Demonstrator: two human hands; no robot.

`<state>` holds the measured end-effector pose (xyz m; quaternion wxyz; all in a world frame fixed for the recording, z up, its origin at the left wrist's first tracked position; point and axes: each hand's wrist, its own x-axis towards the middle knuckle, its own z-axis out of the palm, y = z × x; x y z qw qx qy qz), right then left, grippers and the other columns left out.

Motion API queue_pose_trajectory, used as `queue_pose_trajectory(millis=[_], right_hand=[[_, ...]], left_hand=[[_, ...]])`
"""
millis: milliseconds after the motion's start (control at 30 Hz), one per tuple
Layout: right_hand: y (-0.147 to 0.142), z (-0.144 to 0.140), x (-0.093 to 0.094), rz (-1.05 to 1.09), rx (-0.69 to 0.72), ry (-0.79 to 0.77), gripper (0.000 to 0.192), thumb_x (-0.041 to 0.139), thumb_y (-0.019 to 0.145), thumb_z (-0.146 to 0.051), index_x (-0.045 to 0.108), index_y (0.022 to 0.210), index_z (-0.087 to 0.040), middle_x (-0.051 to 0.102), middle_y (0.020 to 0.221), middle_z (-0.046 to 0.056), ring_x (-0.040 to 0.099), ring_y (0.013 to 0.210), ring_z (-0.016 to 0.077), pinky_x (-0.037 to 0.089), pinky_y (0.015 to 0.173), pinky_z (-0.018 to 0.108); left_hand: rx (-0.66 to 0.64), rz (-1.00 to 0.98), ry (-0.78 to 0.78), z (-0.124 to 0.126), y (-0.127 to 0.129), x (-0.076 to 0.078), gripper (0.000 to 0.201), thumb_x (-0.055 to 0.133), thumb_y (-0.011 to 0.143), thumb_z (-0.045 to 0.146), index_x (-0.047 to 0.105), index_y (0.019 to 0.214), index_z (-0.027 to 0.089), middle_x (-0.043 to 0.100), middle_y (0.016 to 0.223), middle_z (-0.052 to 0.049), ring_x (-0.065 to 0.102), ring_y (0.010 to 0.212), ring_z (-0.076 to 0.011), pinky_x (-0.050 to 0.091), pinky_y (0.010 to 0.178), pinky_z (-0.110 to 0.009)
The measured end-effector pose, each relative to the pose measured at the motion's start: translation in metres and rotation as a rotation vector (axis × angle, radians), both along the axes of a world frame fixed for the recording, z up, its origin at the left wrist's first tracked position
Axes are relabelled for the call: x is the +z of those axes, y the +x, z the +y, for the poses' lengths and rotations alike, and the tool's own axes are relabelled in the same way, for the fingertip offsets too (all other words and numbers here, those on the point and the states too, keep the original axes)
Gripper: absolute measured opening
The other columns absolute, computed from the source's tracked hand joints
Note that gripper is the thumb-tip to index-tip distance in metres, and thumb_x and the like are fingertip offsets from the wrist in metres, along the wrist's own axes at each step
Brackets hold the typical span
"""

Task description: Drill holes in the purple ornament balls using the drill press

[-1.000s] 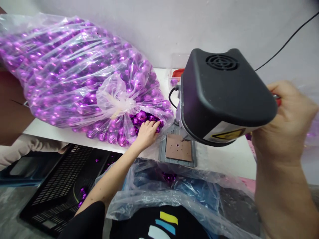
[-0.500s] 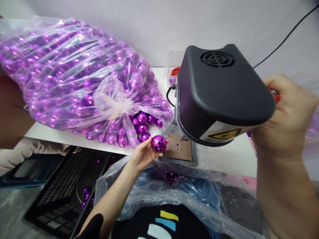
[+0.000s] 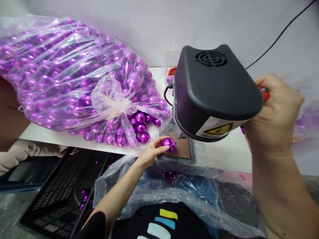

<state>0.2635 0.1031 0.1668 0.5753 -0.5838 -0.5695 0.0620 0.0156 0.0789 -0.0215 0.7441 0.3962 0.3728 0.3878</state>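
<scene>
A shiny purple mirrored ball [image 3: 169,145] is pinched in the fingers of my left hand [image 3: 152,151]. It is over the near left part of a brown plate [image 3: 183,150] on a grey metal base. Above that base stands a black machine [image 3: 219,89] with a round vent on top and a yellow warning label. My right hand [image 3: 275,106] is wrapped around a red lever handle [image 3: 265,95] at the machine's right side. The machine's head hides most of its working tip. More purple balls [image 3: 141,127] spill from the mouth of a clear bag just left of the base.
A large tied plastic bag [image 3: 74,76] full of purple balls covers the left of the white table [image 3: 219,156]. Below it stands a black crate [image 3: 53,192] with several small purple pieces. Clear plastic [image 3: 179,192] spreads across my lap, a purple ball in it. A black cable [image 3: 281,35] runs up the wall.
My left hand has carried the ball rightward from the plate's left edge to over the plate, with the thumb now across its front. My right hand still holds the lever handle.
</scene>
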Motion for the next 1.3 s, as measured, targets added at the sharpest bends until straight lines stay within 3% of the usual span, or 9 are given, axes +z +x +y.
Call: queue_pose_trajectory(millis=[100,300,467,633,733,833,967,1133,1300], right_hand=[[-0.001,0.0,0.0,0.011,-0.002,-0.01,0.027,0.065,0.086,-0.037,0.06,0.073,-0.014,0.048,0.063,-0.003,0.044,0.061,0.0009,0.031,0.053,0.014],[0.0,0.0,0.001,-0.002,0.011,0.003,0.026,0.066,0.087,-0.036,0.059,0.075,-0.014,0.048,0.064,-0.003,0.043,0.063,0.0008,0.031,0.054,0.014],[0.0,0.0,0.0,-0.036,0.012,0.001,0.029,0.064,0.089,-0.038,0.059,0.075,-0.013,0.044,0.063,-0.003,0.041,0.061,0.0003,0.028,0.053,0.014],[-0.001,0.0,0.0,-0.028,0.004,0.013,0.03,0.063,0.089,-0.04,0.059,0.076,-0.014,0.045,0.064,-0.003,0.041,0.06,-0.0003,0.028,0.052,0.013],[-0.002,0.0,0.0,-0.027,0.007,0.016,0.031,0.061,0.091,-0.041,0.059,0.077,-0.013,0.046,0.064,-0.004,0.042,0.059,-0.0008,0.028,0.053,0.013],[-0.003,-0.002,0.001,-0.036,0.012,0.005,0.032,0.06,0.092,-0.042,0.058,0.078,-0.014,0.047,0.064,-0.004,0.044,0.059,-0.0011,0.029,0.054,0.014],[-0.003,-0.003,0.001,-0.04,0.016,-0.001,0.031,0.059,0.092,-0.041,0.058,0.079,-0.014,0.047,0.063,-0.006,0.044,0.057,-0.0025,0.029,0.054,0.014],[-0.003,-0.003,0.001,-0.051,0.043,0.001,0.028,0.057,0.093,-0.04,0.058,0.082,-0.014,0.047,0.063,-0.006,0.046,0.056,-0.0027,0.03,0.055,0.015],[-0.004,-0.004,0.002,-0.059,0.021,-0.014,0.029,0.055,0.094,-0.04,0.059,0.082,-0.014,0.046,0.064,-0.007,0.048,0.058,-0.003,0.029,0.057,0.015]], left_hand=[[0.074,0.131,0.242,0.001,0.007,-0.003,0.056,0.087,0.076,0.036,0.066,0.126,0.021,0.073,0.123,-0.009,0.069,0.11,-0.0223,0.054,0.099,-0.037],[0.109,0.48,0.605,0.008,0.022,-0.013,0.047,0.079,0.084,0.04,0.066,0.124,0.02,0.072,0.124,-0.01,0.067,0.113,-0.0279,0.05,0.103,-0.046],[0.087,0.549,0.801,0.012,0.027,-0.024,0.048,0.076,0.088,0.041,0.061,0.13,0.022,0.069,0.129,-0.011,0.063,0.121,-0.03,0.046,0.107,-0.049],[0.07,0.577,0.862,0.006,0.028,-0.027,0.049,0.073,0.091,0.041,0.057,0.134,0.023,0.068,0.129,-0.012,0.063,0.12,-0.0293,0.049,0.106,-0.049],[0.122,0.602,0.891,0.005,0.029,-0.027,0.049,0.072,0.092,0.04,0.056,0.135,0.022,0.068,0.129,-0.013,0.062,0.121,-0.0299,0.049,0.105,-0.05],[0.15,0.609,0.879,0.009,0.03,-0.029,0.047,0.072,0.092,0.04,0.058,0.134,0.022,0.067,0.13,-0.014,0.063,0.12,-0.0303,0.05,0.104,-0.051],[0.097,0.584,0.825,0.013,0.03,-0.03,0.046,0.071,0.092,0.042,0.061,0.132,0.022,0.071,0.124,-0.013,0.066,0.116,-0.0299,0.046,0.108,-0.055],[0.172,0.69,0.798,0.011,0.024,-0.028,0.045,0.071,0.092,0.044,0.063,0.131,0.023,0.071,0.125,-0.012,0.063,0.12,-0.0313,0.043,0.111,-0.057],[0.059,0.74,0.906,0.008,0.026,-0.027,0.046,0.07,0.092,0.041,0.061,0.134,0.024,0.071,0.125,-0.012,0.063,0.119,-0.0315,0.041,0.113,-0.059]])
